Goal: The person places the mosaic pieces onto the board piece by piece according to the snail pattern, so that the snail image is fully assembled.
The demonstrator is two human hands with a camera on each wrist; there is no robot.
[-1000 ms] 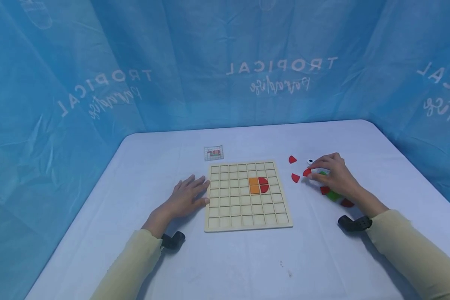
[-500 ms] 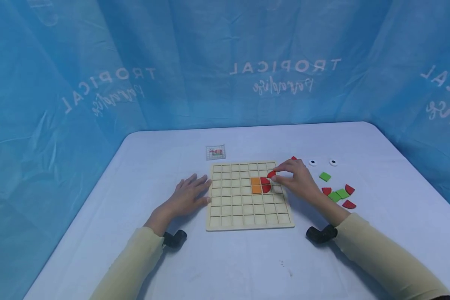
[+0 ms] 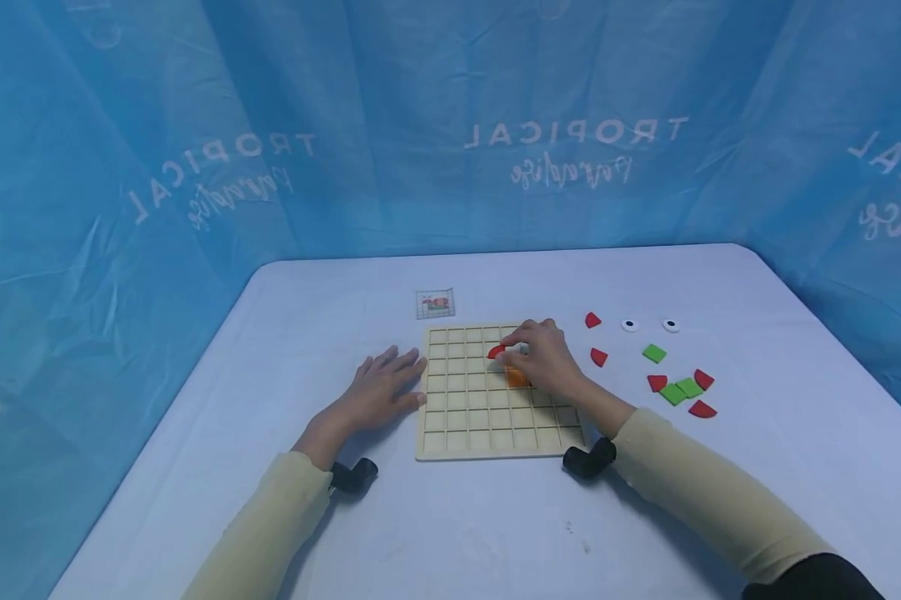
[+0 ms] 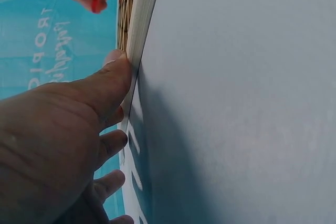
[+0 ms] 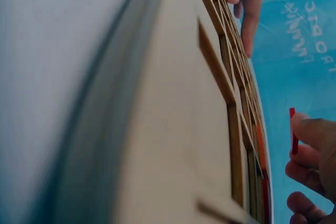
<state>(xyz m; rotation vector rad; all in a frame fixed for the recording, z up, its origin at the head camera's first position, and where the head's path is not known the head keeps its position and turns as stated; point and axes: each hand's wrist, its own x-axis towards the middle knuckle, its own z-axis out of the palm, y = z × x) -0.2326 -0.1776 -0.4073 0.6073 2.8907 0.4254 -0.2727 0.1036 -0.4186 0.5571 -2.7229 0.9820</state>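
A wooden grid board (image 3: 495, 433) lies flat on the white table. My right hand (image 3: 542, 360) hovers over the board's upper middle and pinches a red quarter-circle piece (image 3: 496, 352) at its fingertips; that piece shows edge-on in the right wrist view (image 5: 293, 130) and in the left wrist view (image 4: 95, 3). An orange tile (image 3: 517, 377) sits in the grid, partly under this hand. My left hand (image 3: 378, 392) lies flat on the table, fingers straight, its thumb (image 4: 113, 74) against the board's left edge (image 4: 142, 19).
Loose pieces lie right of the board: red quarter-circles (image 3: 591, 320) (image 3: 598, 357) (image 3: 701, 409), green squares (image 3: 653, 353) (image 3: 681, 390) and two white eye discs (image 3: 629, 325) (image 3: 671, 325). A small pattern card (image 3: 435, 304) sits behind the board. Blue curtain surrounds the table.
My right hand picked a red piece from the loose pile on the right and carried it leftward over the board. The left hand stayed put.
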